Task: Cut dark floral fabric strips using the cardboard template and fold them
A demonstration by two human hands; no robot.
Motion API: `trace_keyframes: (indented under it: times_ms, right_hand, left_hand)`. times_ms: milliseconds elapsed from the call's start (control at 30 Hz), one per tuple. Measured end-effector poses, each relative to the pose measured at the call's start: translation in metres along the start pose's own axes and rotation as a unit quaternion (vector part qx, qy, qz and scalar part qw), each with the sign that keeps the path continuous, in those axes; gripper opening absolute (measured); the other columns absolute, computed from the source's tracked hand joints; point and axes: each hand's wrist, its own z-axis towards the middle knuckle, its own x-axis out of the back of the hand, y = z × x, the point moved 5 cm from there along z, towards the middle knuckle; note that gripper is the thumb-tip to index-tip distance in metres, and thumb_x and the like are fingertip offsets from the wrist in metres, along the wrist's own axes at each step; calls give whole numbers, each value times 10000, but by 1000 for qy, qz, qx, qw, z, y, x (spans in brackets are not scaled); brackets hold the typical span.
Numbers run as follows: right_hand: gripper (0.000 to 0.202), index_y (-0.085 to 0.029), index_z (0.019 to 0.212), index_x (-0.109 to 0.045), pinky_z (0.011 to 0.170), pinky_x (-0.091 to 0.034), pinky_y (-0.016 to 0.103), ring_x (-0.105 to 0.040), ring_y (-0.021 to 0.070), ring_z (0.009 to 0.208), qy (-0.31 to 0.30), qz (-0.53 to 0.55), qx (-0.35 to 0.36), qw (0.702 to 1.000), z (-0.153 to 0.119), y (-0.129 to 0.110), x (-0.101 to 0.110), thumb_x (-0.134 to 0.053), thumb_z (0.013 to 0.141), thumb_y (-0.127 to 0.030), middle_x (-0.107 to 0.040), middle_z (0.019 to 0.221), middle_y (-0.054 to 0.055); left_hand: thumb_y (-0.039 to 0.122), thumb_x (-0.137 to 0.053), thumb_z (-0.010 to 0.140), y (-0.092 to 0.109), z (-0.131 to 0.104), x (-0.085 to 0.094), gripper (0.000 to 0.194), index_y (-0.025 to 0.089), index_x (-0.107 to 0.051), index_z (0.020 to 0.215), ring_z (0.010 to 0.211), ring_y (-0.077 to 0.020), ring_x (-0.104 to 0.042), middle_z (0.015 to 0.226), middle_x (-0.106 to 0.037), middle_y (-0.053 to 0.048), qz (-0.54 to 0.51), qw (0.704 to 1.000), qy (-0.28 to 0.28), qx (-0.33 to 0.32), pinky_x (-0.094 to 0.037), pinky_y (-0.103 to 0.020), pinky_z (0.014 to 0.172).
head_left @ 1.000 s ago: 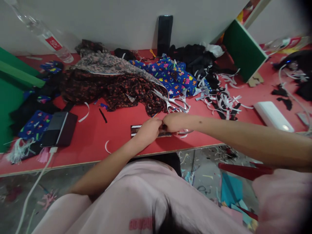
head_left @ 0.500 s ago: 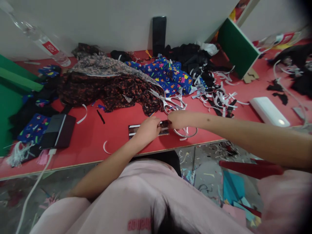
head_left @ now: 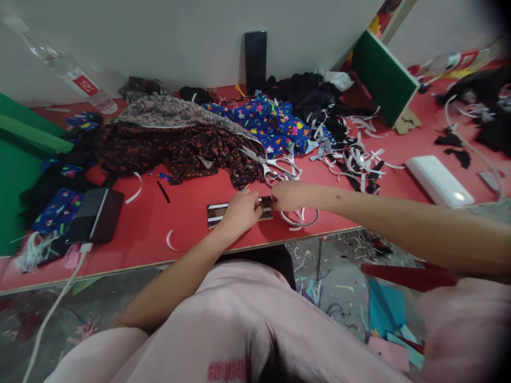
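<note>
A dark, flat rectangular piece with white strips (head_left: 214,213) lies near the table's front edge. My left hand (head_left: 241,210) rests over its middle, fingers curled and thumb pressing on it. At its right end my right hand (head_left: 286,195) is closed, fingertips pinched on the piece close to the left thumb. What exactly the fingertips grip is partly hidden. Just beyond my right hand lie scissors (head_left: 261,160) with parted blades, their tips on dark floral fabric (head_left: 167,151). A thin round ring (head_left: 316,219) with white strips inside lies below my right wrist.
Blue printed cloth (head_left: 275,125) and a heap of white and black scraps (head_left: 359,162) lie behind. A phone (head_left: 255,61) leans on the wall. A white power bank (head_left: 439,181) sits right, a dark corded device (head_left: 98,215) left, a bottle (head_left: 90,88) back left.
The view has shifted slightly, so the table items appear a little further left. Both hands keep almost the same place on the dark piece, the fingers moving only a little.
</note>
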Motion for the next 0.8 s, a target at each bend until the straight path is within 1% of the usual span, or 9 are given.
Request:
trace_keyframes:
  times_ms: [100, 233, 467, 700, 800]
  right_hand:
    - [345, -54, 836, -723, 504, -350, 258, -572, 181, 565, 4, 6, 8, 1000, -3, -1, 1, -463, 769, -271, -665, 686, 153]
    - [377, -53, 868, -714, 505, -345, 264, -583, 197, 602, 11, 19, 12, 1000, -9, -3, 0, -432, 805, -296, -671, 718, 163]
    - [368, -74, 934, -691, 521, -348, 254, -611, 206, 701, 32, 48, -14, 998, -17, -9, -6, -405, 847, -289, -679, 848, 174]
    - [382, -79, 929, -689, 524, -347, 258, -619, 202, 684, 41, 61, -21, 997, -21, -8, -16, -367, 870, -277, -688, 824, 169]
    - [364, -78, 927, -678, 520, -337, 253, -623, 194, 684, 53, 66, -33, 996, -22, -8, -17, -358, 872, -242, -687, 831, 161]
  left_hand:
    - [208, -481, 792, 1, -1, -1, 98, 172, -572, 786, 824, -201, -546, 825, -568, -71, 11, 1000, 2, 13, -418, -314, 745]
    - [240, -475, 812, 2, -2, -3, 134, 165, -584, 831, 862, -225, -547, 865, -568, -94, 20, 999, -2, 32, -422, -348, 767]
    - [269, -455, 841, 6, -5, -4, 197, 149, -590, 919, 911, -254, -550, 949, -561, -134, 43, 997, -13, 62, -426, -382, 789]
    - [260, -411, 850, 12, -9, -1, 247, 127, -586, 963, 940, -297, -540, 995, -559, -172, 50, 996, -17, 66, -423, -421, 791]
    - [264, -424, 847, 14, -9, 0, 248, 123, -588, 967, 952, -295, -538, 999, -559, -172, 47, 996, -21, 72, -421, -418, 798]
